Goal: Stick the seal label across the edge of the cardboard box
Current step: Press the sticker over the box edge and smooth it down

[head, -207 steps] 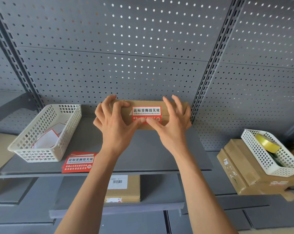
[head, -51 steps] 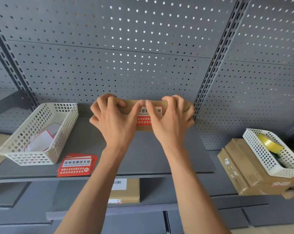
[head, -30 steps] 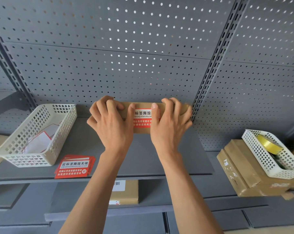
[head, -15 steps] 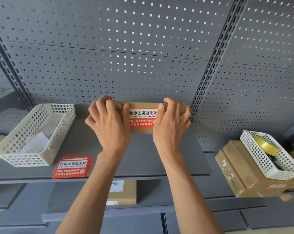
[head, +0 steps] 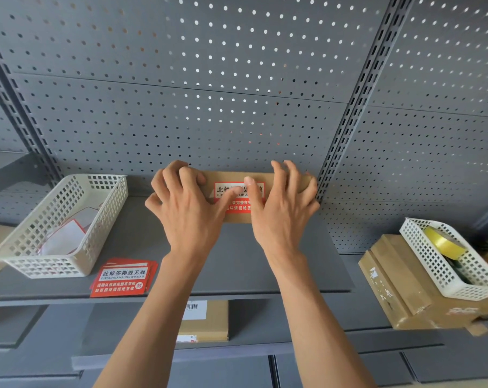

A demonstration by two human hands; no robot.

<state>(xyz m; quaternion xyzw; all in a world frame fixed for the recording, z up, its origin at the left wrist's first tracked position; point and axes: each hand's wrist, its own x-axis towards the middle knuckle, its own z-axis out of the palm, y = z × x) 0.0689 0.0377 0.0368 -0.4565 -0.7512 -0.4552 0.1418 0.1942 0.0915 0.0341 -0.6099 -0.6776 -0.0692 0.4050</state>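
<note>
Both hands are resting on a box [head: 279, 182] that is sitting at the back of a grey shelf [head: 131, 242], against the pegboard wall [head: 209, 107]. The left hand [head: 189, 211] is gripping the box's left end, its fingers [head: 171, 177] curling over the top edge, while its thumb is stretching right and pressing on the label [head: 238, 198]. The right hand [head: 282, 211] is holding the right end, its fingers [head: 291, 175] spreading wide over the top, and its thumb is pointing up and lying on the label's upper right part. The label, red and white with printed characters, is showing between the two thumbs; it is lying across the box's top face and folding down over the front edge onto the near side. Its upper left corner is looking slightly lifted or creased, though that is hard to tell.

Well left of the left fingers, a white basket [head: 103, 219] is holding paper scraps. Nearer than it, a stack of labels [head: 122, 278] is lying by the shelf's front edge. Below the wrists, on a lower shelf, another box [head: 206, 323] is lying flat. Far right of the right fingers, a second basket [head: 438, 264] with a yellow tape roll [head: 444, 242] is sitting tilted on a pile of boxes [head: 405, 292].
</note>
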